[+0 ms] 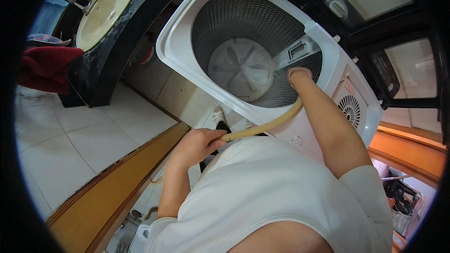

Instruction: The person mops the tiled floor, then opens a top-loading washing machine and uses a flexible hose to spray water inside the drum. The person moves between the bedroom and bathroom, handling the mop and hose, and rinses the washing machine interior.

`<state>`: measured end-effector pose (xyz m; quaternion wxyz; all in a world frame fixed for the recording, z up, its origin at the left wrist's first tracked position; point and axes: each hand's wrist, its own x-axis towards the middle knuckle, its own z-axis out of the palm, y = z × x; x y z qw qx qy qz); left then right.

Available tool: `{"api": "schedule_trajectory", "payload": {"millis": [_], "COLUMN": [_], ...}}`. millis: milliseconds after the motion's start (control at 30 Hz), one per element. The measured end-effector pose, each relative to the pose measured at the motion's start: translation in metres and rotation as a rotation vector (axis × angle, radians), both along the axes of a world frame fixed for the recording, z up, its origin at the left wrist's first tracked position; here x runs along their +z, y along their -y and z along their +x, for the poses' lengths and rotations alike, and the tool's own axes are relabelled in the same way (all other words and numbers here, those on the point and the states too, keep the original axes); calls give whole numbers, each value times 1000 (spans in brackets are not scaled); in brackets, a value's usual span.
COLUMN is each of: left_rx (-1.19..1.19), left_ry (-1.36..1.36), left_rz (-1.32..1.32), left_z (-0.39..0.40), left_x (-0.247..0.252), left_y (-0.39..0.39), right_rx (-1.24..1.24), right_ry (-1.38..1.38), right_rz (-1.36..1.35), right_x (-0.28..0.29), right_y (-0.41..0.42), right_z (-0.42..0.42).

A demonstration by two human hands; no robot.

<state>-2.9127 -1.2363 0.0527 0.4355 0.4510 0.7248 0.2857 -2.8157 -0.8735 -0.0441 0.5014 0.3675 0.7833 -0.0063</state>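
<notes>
A corrugated beige hose (262, 129) runs from my left hand (200, 146) over the rim of a white twin-tub washing machine (175, 47) and into its wash tub. My left hand grips the hose between thumb and fingers in front of my body. My right hand (299, 73) reaches down inside the tub near its right wall, with a bangle at the wrist; the fingers and the hose end are hidden. A ribbed grey pulsator (240, 68) lies at the tub's bottom. A lint filter panel (299, 52) is on the tub wall beside my right hand.
The machine's dark lid and control panel with knobs (337, 7) stand at the upper right; a round vented spin cover (348, 110) is nearer. At left are a cream washbasin (107, 12) with a tap, a red towel (47, 68) and a wooden door (126, 189).
</notes>
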Motion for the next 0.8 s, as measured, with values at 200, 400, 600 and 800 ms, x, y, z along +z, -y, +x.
{"api": "schedule_trajectory", "payload": {"millis": [200, 400, 600, 800], "left_rx": [16, 20, -14, 19], "left_ry": [-6, -34, -34, -43], "left_rz": [58, 9, -19, -43], "left_z": [-9, -4, -7, -5], "left_x": [1, 3, 2, 4], "left_y": [8, 4, 4, 1], "right_rx": [117, 59, 70, -114], "right_ry": [-14, -61, -207, -202], "right_rz": [-135, -64, -147, 52], "right_x": [-37, -6, -3, 2], "right_y": [4, 5, 25, -4], "right_z": [0, -8, -17, -15]}}
